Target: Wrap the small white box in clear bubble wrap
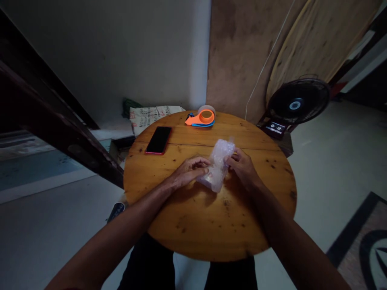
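Observation:
A piece of bubble wrap (pixel 222 153), folded around something I cannot make out, lies near the middle of the round wooden table (pixel 208 237). My left hand (pixel 192 169) grips its lower left part, thumb on top and fingers bent behind. On the upper right side, my right hand (pixel 240 163) pinches the edge of the wrap between thumb and fingers. The wrap narrows between its upper and lower parts.
An orange and blue tape dispenser (pixel 201 117) stands at the table's far edge. A phone with a red edge (pixel 159 140) lies at the left. Beyond the table are a black fan (pixel 294 104) at right and a printed sack (pixel 151 116) at left.

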`<state>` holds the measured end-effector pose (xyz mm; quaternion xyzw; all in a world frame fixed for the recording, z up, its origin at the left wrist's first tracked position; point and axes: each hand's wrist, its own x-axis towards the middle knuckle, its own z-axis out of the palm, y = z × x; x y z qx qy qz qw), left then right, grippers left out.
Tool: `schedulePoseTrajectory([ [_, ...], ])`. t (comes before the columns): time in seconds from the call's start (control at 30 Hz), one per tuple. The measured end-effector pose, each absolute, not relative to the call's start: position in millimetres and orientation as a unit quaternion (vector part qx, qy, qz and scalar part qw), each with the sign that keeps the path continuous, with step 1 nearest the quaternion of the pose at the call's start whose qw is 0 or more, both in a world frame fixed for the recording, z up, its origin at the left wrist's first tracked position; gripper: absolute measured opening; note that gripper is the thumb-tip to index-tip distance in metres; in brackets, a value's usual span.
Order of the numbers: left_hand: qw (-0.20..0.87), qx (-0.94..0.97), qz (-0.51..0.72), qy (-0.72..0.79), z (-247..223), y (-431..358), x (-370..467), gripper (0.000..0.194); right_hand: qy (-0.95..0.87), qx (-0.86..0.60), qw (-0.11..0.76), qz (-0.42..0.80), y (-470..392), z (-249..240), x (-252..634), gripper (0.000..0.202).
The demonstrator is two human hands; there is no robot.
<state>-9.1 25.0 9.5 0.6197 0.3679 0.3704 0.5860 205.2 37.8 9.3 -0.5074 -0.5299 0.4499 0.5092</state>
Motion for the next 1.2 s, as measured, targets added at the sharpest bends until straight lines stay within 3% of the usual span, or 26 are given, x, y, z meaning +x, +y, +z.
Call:
schedulePoseTrajectory([
  [0.2, 0.608, 0.607, 0.342, 0.381, 12.7, 24.1, -8.0, 0.041, -0.513, -0.469, 0.572, 0.436, 39.6, 6.5, 201.9, 0.045],
  [0.4, 0.614, 0.580, 0.365, 0.391, 7.7, 26.7, -7.0, 0.046, -0.524, -0.457, 0.578, 0.427, 42.5, 3.5, 200.3, 0.043],
  [0.53, 0.599, 0.579, 0.391, 0.391, 3.3, 28.9, -6.9, 0.053, -0.556, -0.477, 0.592, 0.337, 40.4, 3.8, 200.4, 0.033],
  [0.67, 0.602, 0.578, 0.391, 0.389, 0.5, 30.2, -6.3, 0.063, -0.665, -0.484, 0.533, 0.197, 29.5, 12.9, 200.9, 0.017],
  [1.03, 0.539, 0.625, 0.407, 0.393, -8.4, 32.9, -10.1, 0.069, -0.902, -0.345, 0.259, -0.025, 9.4, 29.3, 197.4, 0.039],
  [1.2, 0.524, 0.624, 0.406, 0.413, -4.0, 31.9, -11.0, 0.069, -0.876, -0.410, 0.241, -0.077, 11.1, 26.5, 197.5, 0.041],
])
